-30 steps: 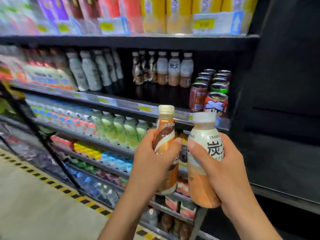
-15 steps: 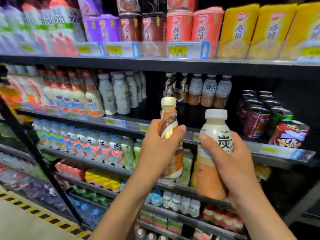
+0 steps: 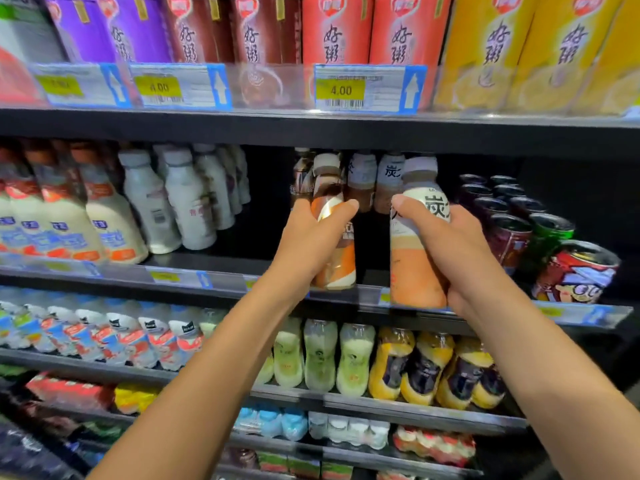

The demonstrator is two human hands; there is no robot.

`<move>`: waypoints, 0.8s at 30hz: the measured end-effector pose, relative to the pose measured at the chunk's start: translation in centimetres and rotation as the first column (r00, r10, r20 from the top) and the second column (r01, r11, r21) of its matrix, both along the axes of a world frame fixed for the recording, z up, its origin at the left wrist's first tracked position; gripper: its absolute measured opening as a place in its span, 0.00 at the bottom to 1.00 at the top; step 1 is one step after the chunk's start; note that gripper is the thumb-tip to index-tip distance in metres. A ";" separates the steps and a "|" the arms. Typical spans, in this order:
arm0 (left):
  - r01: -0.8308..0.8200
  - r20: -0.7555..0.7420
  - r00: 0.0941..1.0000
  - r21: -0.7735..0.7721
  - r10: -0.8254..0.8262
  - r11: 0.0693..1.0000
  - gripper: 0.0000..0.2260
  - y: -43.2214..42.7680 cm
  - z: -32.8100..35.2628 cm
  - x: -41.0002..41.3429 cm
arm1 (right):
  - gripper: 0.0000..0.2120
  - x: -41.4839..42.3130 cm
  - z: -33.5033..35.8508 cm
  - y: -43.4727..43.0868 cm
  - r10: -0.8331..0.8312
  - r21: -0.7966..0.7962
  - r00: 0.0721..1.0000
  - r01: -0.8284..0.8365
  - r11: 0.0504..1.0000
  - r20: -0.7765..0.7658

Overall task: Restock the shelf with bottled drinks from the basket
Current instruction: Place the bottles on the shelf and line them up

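HEAD CAMERA: A person's left hand (image 3: 308,244) has its fingers wrapped round a brown-swirl bottle (image 3: 334,252). The right hand (image 3: 453,244) is clamped on a cream-labelled bottle (image 3: 414,261), and both are held upright at the front lip of the middle shelf (image 3: 225,260), just ahead of what appear, through the blur, to be matching bottles (image 3: 363,174) at the back. From here a base could catch on the price rail (image 3: 173,277), or the right-hand bottle could nudge the stacked cans (image 3: 550,237) just beside it and tip the leaning front can off the edge.
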State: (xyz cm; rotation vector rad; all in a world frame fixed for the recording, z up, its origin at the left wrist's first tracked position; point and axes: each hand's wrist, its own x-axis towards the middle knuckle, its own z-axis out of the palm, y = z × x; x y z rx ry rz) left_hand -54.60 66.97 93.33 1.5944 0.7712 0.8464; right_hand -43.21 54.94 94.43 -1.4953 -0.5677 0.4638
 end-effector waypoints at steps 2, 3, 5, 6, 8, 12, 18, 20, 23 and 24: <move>-0.001 -0.021 1.000 -0.034 0.000 0.999 0.22 1.2 0.0 0.9 | 0.17 1.5 0.0 1.0 -0.030 -0.013 0.999 0.029 0.999 -0.032; 0.008 -0.015 1.000 -0.043 -0.009 0.999 0.18 1.8 0.0 1.4 | 0.15 2.2 -0.1 1.6 -0.046 -0.020 0.998 0.045 0.999 -0.049; -0.001 0.003 1.000 -0.074 0.002 0.997 0.10 2.8 -0.2 2.4 | 0.17 3.4 -0.3 3.1 -0.072 0.000 0.994 0.072 0.997 -0.088; -0.020 -0.005 1.000 -0.092 0.020 0.996 0.11 3.4 -0.3 3.1 | 0.22 4.0 -0.4 3.9 -0.099 0.021 0.991 0.101 0.995 -0.093; -0.044 0.003 0.999 -0.089 0.045 0.995 0.20 4.5 -0.5 4.7 | 0.29 5.3 -0.7 5.6 -0.160 0.052 0.986 0.163 0.985 -0.052; -0.028 -0.124 0.992 -0.003 0.027 1.000 0.18 6.9 -0.7 7.3 | 0.34 7.6 -1.2 8.3 -0.207 -0.018 0.978 0.208 0.978 0.031; 0.018 -0.257 0.966 0.201 0.035 0.979 0.40 12.0 -3.2 11.0 | 0.34 8.8 -3.0 11.2 -0.194 -0.075 0.958 0.213 0.974 0.210; 0.021 -0.312 0.948 0.262 0.065 0.965 0.38 11.3 -2.3 10.8 | 0.34 9.1 -3.5 12.3 -0.185 -0.090 0.956 0.210 0.974 0.226; 0.023 -0.341 0.934 0.359 0.109 0.933 0.36 11.9 -2.0 10.9 | 0.34 9.4 -3.6 14.0 -0.217 -0.085 0.954 0.239 0.967 0.207; 0.018 -0.342 0.932 0.371 0.119 0.929 0.36 12.2 -2.1 11.0 | 0.34 9.4 -3.6 14.6 -0.224 -0.092 0.950 0.249 0.964 0.219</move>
